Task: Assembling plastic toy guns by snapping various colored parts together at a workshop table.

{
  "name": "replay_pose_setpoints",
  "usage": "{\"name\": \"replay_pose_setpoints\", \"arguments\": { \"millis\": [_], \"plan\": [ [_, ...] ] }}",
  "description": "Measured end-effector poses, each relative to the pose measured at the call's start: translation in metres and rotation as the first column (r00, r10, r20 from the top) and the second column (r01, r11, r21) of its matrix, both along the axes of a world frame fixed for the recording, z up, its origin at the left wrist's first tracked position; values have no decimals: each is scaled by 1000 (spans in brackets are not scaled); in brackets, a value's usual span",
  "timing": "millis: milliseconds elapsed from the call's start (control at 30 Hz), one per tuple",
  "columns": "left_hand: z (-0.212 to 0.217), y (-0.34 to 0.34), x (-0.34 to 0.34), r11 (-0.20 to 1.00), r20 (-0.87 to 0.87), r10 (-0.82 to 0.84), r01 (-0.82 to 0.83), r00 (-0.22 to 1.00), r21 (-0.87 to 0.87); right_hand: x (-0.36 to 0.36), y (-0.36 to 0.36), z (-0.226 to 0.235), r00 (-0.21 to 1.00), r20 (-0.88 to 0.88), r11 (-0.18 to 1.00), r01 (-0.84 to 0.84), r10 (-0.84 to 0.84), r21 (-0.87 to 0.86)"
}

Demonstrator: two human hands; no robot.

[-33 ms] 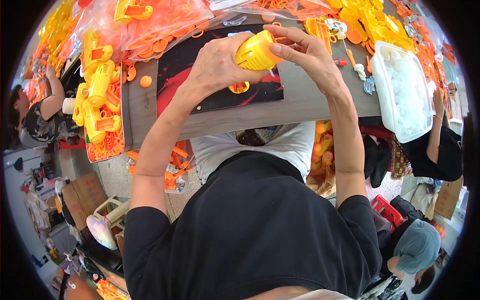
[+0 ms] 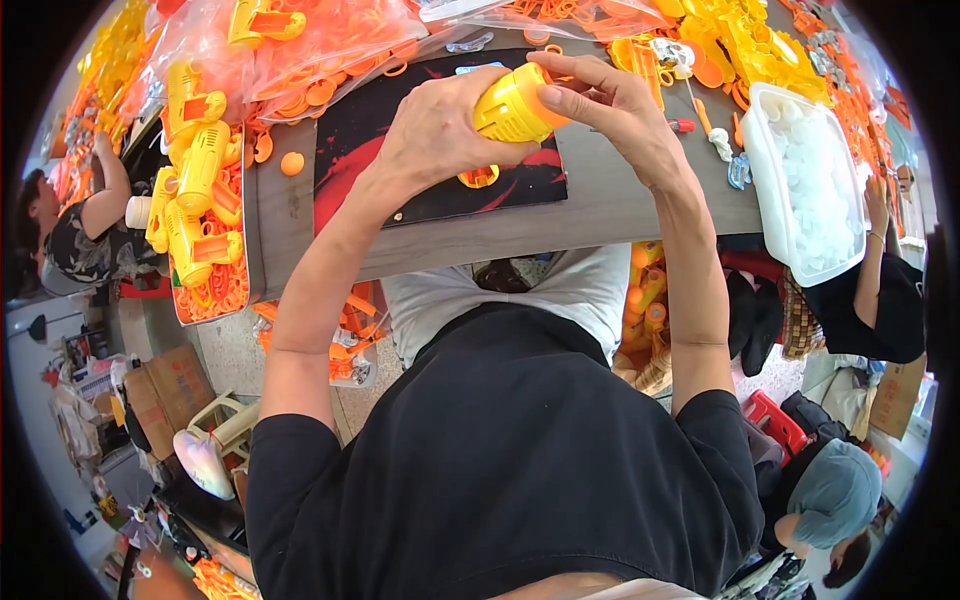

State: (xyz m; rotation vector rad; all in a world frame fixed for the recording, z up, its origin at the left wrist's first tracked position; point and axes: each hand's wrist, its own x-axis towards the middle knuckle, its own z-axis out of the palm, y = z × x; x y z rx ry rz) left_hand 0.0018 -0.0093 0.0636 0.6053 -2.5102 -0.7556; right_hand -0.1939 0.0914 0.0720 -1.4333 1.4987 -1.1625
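Above the dark red-and-black mat [image 2: 440,200], my left hand [image 2: 432,125] is wrapped round a yellow cylindrical plastic housing [image 2: 512,108] with slots in its side. The housing lies tilted, its orange-edged end toward the right. At that end my right hand [image 2: 615,105] is closed on the rim with thumb and fingertips. Whether the right fingers also pinch a small part is hidden. Below the housing, a yellow round piece with orange inside [image 2: 480,177] rests on the mat.
Yellow housings [image 2: 203,165] are heaped over a box of orange parts [image 2: 212,297] at left. Bagged orange pieces [image 2: 335,50] lie at the back. On the right stand a white tub of translucent parts [image 2: 760,180] and a red-tipped tool [image 2: 681,125]. Other people sit at both sides.
The yellow housing has turned very slightly between my hands. Both hands stay in nearly the same place.
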Motion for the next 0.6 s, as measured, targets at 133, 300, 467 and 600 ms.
{"name": "replay_pose_setpoints", "arguments": {
  "millis": [133,300,467,600],
  "plan": [
    [-9,-3,-3,1000,-91,12,-13,996,-15,-6,-6,2,995,-99,1000,-15,16,11],
    [-11,-9,-4,999,-76,25,-29,997,-39,-16,-12,-2,970,-127,967,-224,209,-123],
    [-13,-7,-3,997,-82,36,-41,996,-71,-13,-10,6,951,-240,967,-227,195,-113],
    [-14,-6,-3,994,-94,44,-53,995,-94,-5,-7,6,946,-292,973,-188,143,-131]
  ]
}}
